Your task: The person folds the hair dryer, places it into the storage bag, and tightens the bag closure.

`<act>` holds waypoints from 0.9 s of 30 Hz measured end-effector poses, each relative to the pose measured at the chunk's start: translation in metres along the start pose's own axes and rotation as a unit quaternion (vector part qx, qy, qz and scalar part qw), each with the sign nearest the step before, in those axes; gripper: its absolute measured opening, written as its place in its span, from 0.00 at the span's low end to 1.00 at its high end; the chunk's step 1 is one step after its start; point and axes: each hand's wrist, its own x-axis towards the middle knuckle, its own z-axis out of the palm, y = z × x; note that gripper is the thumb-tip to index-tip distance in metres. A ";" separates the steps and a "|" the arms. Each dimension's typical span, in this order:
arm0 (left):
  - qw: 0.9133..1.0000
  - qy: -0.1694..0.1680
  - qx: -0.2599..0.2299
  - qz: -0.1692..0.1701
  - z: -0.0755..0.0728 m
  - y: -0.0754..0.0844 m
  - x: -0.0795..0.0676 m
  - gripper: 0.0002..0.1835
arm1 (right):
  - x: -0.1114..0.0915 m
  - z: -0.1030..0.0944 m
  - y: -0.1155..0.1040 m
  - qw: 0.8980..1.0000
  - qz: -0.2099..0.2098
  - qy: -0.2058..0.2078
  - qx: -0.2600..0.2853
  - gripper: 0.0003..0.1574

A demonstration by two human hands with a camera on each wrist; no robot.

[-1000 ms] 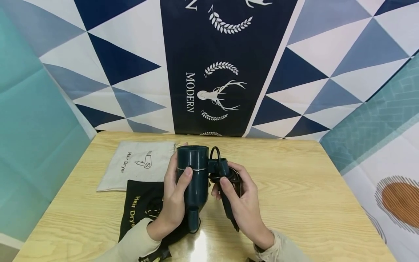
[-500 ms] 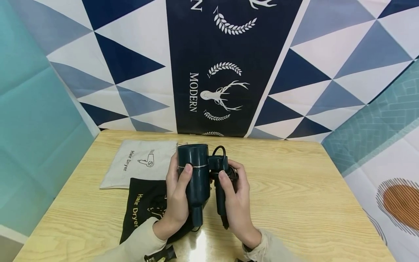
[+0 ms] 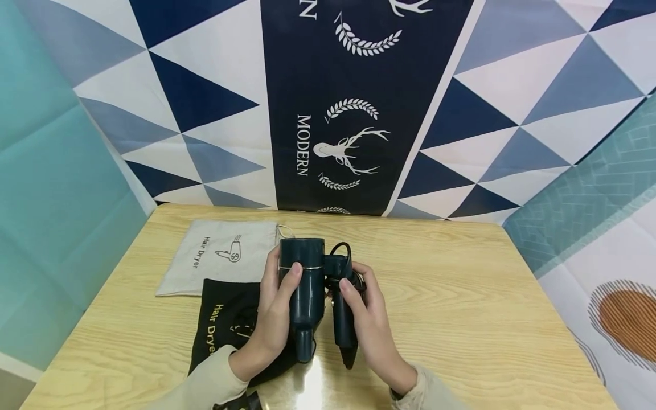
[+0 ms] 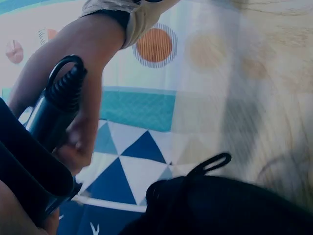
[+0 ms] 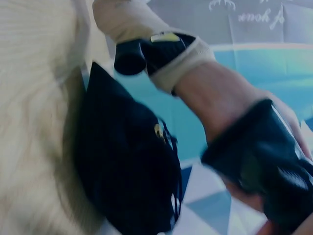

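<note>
A dark teal hair dryer (image 3: 307, 296) is held over the table in both hands. My left hand (image 3: 274, 319) grips its barrel, thumb across the front. On the handle (image 3: 343, 319), my right hand (image 3: 374, 333) has its thumb along the near face and its fingers behind. The handle hangs beside the barrel, almost parallel to it. A black cord (image 3: 341, 246) loops up by the hinge; in the left wrist view its ribbed sleeve (image 4: 68, 90) shows at the handle's end. The right wrist view has the dryer's wide end (image 5: 244, 142) close up, blurred.
A black drawstring bag (image 3: 212, 327) with gold Hair Dryer print lies under and left of my left arm. Behind it is a pale grey Hair Dryer bag (image 3: 205, 250). The wooden table (image 3: 461, 296) ends at a patterned back cloth (image 3: 333, 74).
The handle has turned from slanting outward to nearly parallel with the barrel, my right hand moving left with it. In the last half second, the dryer has dropped slightly towards me.
</note>
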 end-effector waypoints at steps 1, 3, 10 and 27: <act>1.000 -0.007 -0.009 -0.003 -0.001 0.001 0.001 0.23 | -0.001 -0.005 0.001 1.000 0.002 -0.023 -0.004 0.23; 1.000 -0.011 -0.011 -0.003 -0.002 0.003 0.002 0.23 | -0.003 -0.015 0.004 0.998 0.007 -0.060 -0.022 0.29; 1.000 0.014 0.002 -0.010 -0.001 0.007 0.008 0.23 | -0.017 -0.038 0.018 0.994 0.043 -0.086 -0.046 0.29; 0.961 -0.130 0.219 -0.107 -0.014 -0.008 0.015 0.23 | -0.033 -0.068 0.028 0.970 0.011 -0.202 0.132 0.20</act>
